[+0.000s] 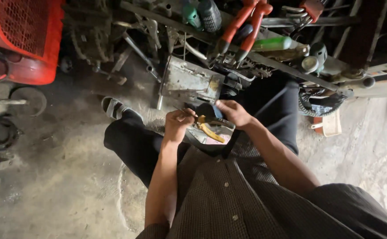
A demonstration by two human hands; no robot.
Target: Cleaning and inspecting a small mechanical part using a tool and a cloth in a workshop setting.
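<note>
I sit on a workshop floor with my knees up. My left hand (178,125) is closed around yellow-handled pliers (210,130), whose handles hang down toward my lap. My right hand (232,112) grips a small dark part (209,110) that the pliers' jaws meet. Both hands are close together over a shallow container (227,131) resting between my legs. What lies between the jaws is too small to tell.
A grey metal box (189,82) lies on the floor just ahead. Red-handled bolt cutters (242,26), a green bottle (271,43), chains and other tools clutter the back. A red machine (25,40) stands at the left, a sandalled foot (113,107) near it.
</note>
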